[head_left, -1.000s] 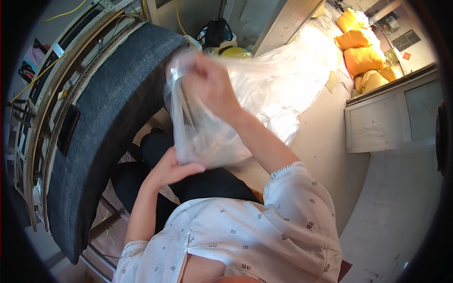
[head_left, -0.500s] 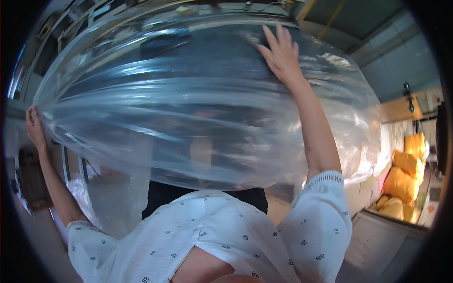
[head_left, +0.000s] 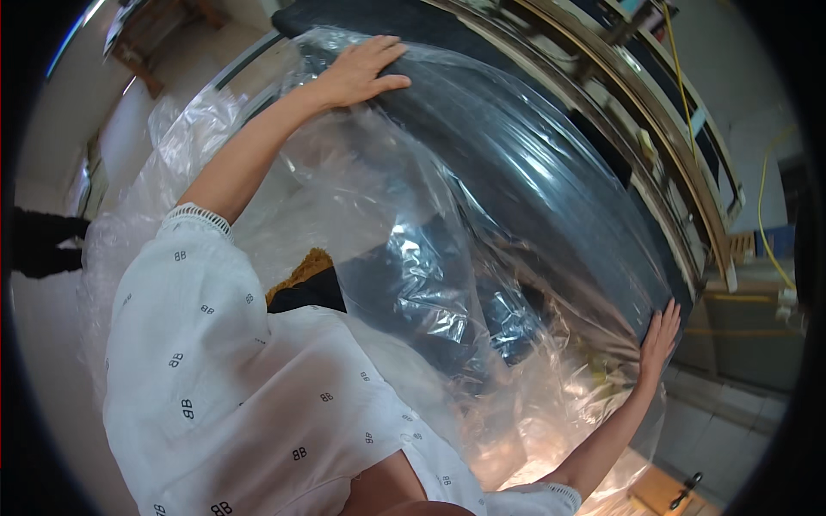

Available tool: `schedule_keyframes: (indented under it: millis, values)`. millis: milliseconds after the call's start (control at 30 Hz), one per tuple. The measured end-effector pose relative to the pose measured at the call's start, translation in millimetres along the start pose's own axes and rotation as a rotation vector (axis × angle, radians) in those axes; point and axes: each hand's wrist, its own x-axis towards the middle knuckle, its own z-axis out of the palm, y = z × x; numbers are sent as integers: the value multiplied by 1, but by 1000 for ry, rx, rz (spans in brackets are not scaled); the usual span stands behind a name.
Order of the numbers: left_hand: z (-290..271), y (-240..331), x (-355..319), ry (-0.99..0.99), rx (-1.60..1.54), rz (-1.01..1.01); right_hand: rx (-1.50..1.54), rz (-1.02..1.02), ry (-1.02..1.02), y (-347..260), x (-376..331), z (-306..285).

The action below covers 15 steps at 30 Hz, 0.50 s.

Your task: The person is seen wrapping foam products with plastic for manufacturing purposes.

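Left hand (head_left: 366,70) near 12 o'clock, right hand (head_left: 659,342) near 4, fingers outstretched: both probably steady clear film (head_left: 516,163) over the counter (head_left: 370,12) (a dark, curved one).

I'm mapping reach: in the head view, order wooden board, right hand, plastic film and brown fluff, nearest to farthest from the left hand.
1. Plastic film: under the left hand.
2. Brown fluff: lower left.
3. Right hand: far right.
4. Wooden board: lower right.
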Motion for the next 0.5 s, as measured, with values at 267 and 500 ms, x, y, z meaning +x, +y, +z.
schedule_keyframes:
  millis: [267,500]
  values:
    - [-19,-55,39,-60,-51,-63,63,-35,25,23,50,19]
    - [-110,18,74,777,57,81,38,49,22,31,62,29]
